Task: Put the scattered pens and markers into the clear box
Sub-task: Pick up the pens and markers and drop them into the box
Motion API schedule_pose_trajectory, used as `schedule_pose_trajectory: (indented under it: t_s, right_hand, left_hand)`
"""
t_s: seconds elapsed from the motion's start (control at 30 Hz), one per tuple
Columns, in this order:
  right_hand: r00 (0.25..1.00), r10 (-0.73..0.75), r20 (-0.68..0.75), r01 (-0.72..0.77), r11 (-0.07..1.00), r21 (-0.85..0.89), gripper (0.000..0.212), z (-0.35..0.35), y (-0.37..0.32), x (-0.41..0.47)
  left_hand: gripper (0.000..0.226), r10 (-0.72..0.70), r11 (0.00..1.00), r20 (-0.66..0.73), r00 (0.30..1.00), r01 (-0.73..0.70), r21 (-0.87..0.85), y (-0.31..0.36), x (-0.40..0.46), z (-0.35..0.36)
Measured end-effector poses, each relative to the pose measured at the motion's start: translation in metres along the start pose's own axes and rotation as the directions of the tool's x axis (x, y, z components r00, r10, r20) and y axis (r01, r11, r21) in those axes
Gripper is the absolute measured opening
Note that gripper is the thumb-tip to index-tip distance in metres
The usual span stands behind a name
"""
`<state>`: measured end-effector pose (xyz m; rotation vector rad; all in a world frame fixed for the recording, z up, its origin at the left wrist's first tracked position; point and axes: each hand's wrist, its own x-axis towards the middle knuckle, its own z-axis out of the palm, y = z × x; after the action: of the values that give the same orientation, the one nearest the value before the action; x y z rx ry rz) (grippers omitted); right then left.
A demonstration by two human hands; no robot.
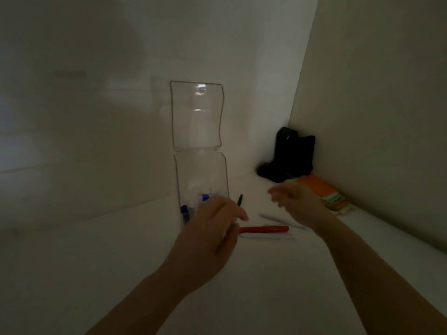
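Pens lie scattered on the white desk: a red marker and a black pen just right of the clear box, whose lid stands open for loading; blue-capped markers sit inside. Left hand hovers at its rim, grip unclear; right hand is spread, empty. Dim white corner.

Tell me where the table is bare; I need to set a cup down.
Bare table lies left of the clear box and near, between the forearms. It is crowded right of the box: red marker, pens, black pen, sticky notes, black stand.
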<state>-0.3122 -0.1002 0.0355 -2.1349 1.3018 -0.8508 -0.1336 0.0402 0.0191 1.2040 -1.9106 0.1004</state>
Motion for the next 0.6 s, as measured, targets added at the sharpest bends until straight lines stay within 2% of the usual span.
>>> schedule_pose_trajectory:
  t_s: [0.07, 0.17, 0.27, 0.4, 0.53, 0.6]
  right_hand:
    - [0.991, 0.095, 0.092, -0.067, 0.962, -0.265, 0.018, 0.010, 0.034, -0.008]
    - [0.987, 0.126, 0.100, -0.070, 0.897, -0.437, 0.024, 0.021, 0.067, -0.022]
    - [0.987, 0.102, 0.127, -0.028, 0.875, -0.484, 0.028, 0.026, 0.080, -0.032]
    - [0.985, -0.018, 0.174, 0.110, 0.836, -0.538, 0.030, 0.028, 0.085, -0.045]
    - [0.966, -0.161, 0.203, 0.250, 0.784, -0.568, 0.024, 0.022, 0.090, -0.052]
    - [0.956, -0.180, 0.232, 0.286, 0.752, -0.594, 0.023, 0.012, 0.092, -0.052]
  left_hand:
    - [0.020, 0.046, 0.999, 0.181, 0.982, -0.044, -0.013, 0.006, -0.002, 0.025]
    - [0.031, -0.076, 0.996, 0.319, 0.945, 0.086, -0.017, 0.001, -0.004, 0.067]
    - [0.037, -0.234, 0.969, 0.392, 0.890, 0.247, 0.019, -0.008, 0.005, 0.098]
    - [0.045, -0.340, 0.935, 0.403, 0.850, 0.352, 0.047, -0.020, 0.029, 0.125]
    - [0.044, -0.389, 0.918, 0.486, 0.782, 0.370, 0.140, -0.030, 0.047, 0.142]
    - [0.041, -0.392, 0.920, 0.518, 0.760, 0.315, 0.234, -0.034, 0.048, 0.144]
